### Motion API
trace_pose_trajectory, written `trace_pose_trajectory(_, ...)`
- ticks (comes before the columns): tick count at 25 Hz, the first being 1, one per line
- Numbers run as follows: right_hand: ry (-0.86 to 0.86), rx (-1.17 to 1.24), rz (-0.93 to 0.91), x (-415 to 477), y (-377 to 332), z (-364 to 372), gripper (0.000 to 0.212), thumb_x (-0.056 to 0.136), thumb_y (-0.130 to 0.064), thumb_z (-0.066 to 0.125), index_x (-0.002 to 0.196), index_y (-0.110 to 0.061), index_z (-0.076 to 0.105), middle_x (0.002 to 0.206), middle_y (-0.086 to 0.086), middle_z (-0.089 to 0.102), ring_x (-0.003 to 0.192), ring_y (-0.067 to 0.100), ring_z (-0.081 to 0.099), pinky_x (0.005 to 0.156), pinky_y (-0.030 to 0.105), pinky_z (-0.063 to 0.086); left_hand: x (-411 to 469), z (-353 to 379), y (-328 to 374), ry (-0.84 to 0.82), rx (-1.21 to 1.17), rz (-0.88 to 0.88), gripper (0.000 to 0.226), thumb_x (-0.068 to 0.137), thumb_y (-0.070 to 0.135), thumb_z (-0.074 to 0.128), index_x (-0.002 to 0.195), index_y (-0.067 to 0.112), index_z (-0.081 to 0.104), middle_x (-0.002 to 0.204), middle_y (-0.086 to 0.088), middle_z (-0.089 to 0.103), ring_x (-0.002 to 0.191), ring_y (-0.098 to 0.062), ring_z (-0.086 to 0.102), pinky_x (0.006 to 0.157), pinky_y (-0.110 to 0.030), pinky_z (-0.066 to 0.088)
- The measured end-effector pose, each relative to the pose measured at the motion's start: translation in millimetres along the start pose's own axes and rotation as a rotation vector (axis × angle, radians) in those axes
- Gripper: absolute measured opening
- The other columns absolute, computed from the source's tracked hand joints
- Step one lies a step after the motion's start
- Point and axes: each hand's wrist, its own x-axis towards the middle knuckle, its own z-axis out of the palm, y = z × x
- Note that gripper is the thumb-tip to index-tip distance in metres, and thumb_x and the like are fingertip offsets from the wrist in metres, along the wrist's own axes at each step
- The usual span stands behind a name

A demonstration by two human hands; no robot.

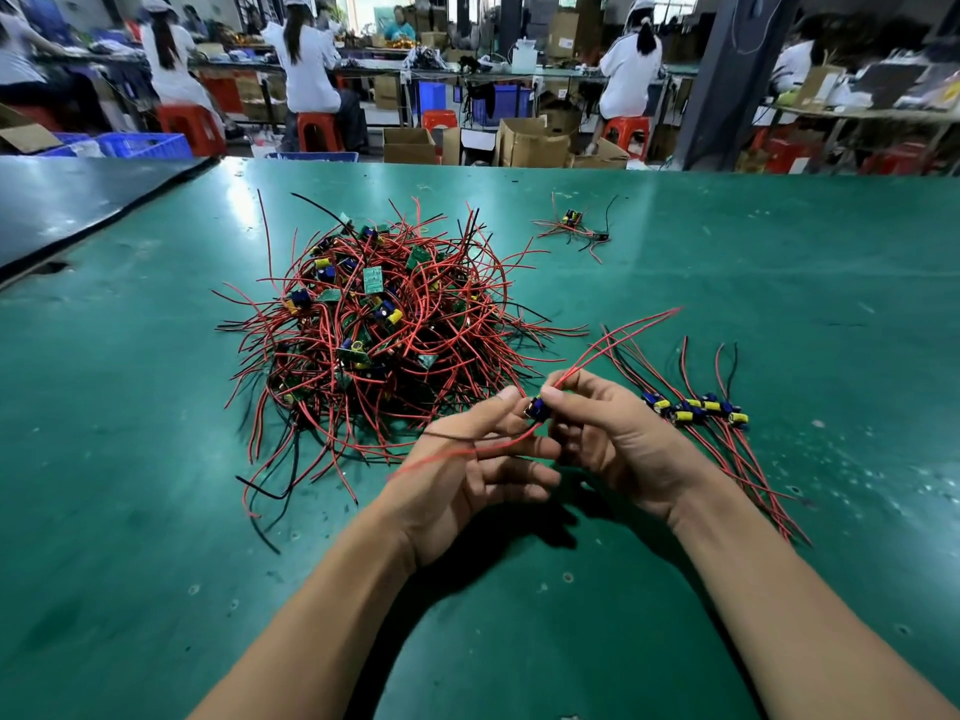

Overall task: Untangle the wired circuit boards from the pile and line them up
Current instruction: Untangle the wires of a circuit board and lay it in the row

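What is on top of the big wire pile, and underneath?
Green circuit boards and blue-yellow components lie on top of the pile among red wires. Anything deeper is hidden by the tangle.

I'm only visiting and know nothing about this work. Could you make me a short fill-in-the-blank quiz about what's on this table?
1. The left hand and right hand together hold one small circuit board above a table whose top is ____.
2. In the tangled pile, most wires are ____, with a few black ones.
3. The lined-up row of boards lies to the ____ of the right hand.

Missing words: green; red; right.
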Motion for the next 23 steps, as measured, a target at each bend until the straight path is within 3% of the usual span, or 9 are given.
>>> trace_pose_trajectory(3, -0.012, -0.042, -0.013, 1, 4, 2, 0.022, 0.066, -0.021, 0.088, 0.078, -0.021, 0.069, 0.089, 0.011, 0.071, 0.069, 0.02, 0.054, 0.065, 0.029, 0.046, 1, 0, -8, 0.037, 0.124, 0.098, 0.018, 0.073, 0.022, 0.076, 0.076, 0.01, 0.063, 0.08, -0.015, 0.071, 0.06, -0.022, 0.068, 0.06, -0.03, 0.059)
trace_pose_trajectory(7, 0.027, -0.105, -0.022, 1, 5, 4, 0.025, 0.06, -0.031, 0.089, 0.074, -0.024, 0.07, 0.078, 0.007, 0.064, 0.064, 0.017, 0.054, 0.057, 0.025, 0.051, 3, 1, -13, 0.099, 0.21, 0.177, 0.017, 0.076, 0.007, 0.077, 0.078, 0.006, 0.06, 0.072, -0.015, 0.068, 0.057, -0.021, 0.065, 0.057, -0.029, 0.057)
trace_pose_trajectory(12, 0.006, -0.054, -0.013, 0, 4, 3, 0.028, 0.06, -0.03, 0.091, 0.071, -0.02, 0.067, 0.075, 0.006, 0.066, 0.061, 0.014, 0.063, 0.06, 0.024, 0.055, 3, 4, -12, 0.114, 0.194, 0.191, 0.031, 0.084, 0.016, 0.071, 0.106, -0.004, 0.063, 0.087, -0.014, 0.074, 0.062, -0.02, 0.067, 0.059, -0.027, 0.057)
trace_pose_trajectory(14, 0.007, -0.065, 0.002, 1, 5, 2, 0.03, 0.061, -0.033, 0.092, 0.072, -0.021, 0.067, 0.077, 0.008, 0.065, 0.063, 0.018, 0.061, 0.057, 0.029, 0.053, 3, 5, -12, 0.107, 0.139, 0.189, 0.026, 0.084, 0.012, 0.07, 0.106, -0.002, 0.065, 0.085, -0.015, 0.073, 0.061, -0.022, 0.067, 0.058, -0.028, 0.057)
trace_pose_trajectory(17, 0.066, -0.044, 0.002, 3, 4, -3, 0.025, 0.065, -0.031, 0.09, 0.074, -0.024, 0.068, 0.078, 0.008, 0.055, 0.063, 0.019, 0.045, 0.058, 0.03, 0.034, 3, 4, -11, 0.101, 0.065, 0.159, 0.017, 0.082, 0.004, 0.069, 0.098, 0.003, 0.065, 0.075, -0.015, 0.069, 0.059, -0.024, 0.069, 0.054, -0.026, 0.056)
trace_pose_trajectory(20, 0.127, -0.078, -0.051, 4, 2, -7, 0.028, 0.062, -0.03, 0.092, 0.069, -0.021, 0.066, 0.061, -0.001, 0.046, 0.054, 0.013, 0.034, 0.055, 0.03, 0.021, 2, 4, -14, 0.049, 0.076, 0.147, 0.017, 0.079, 0.003, 0.071, 0.093, 0.006, 0.061, 0.078, -0.016, 0.07, 0.063, -0.024, 0.07, 0.057, -0.026, 0.056)
trace_pose_trajectory(23, 0.074, -0.098, -0.052, 2, 4, -6, 0.032, 0.063, -0.034, 0.089, 0.064, -0.019, 0.061, 0.059, 0.001, 0.049, 0.051, 0.013, 0.039, 0.046, 0.024, 0.035, 3, 7, -15, -0.013, 0.122, 0.123, 0.025, 0.074, 0.02, 0.074, 0.094, 0.009, 0.064, 0.091, -0.015, 0.073, 0.07, -0.023, 0.07, 0.064, -0.027, 0.058)
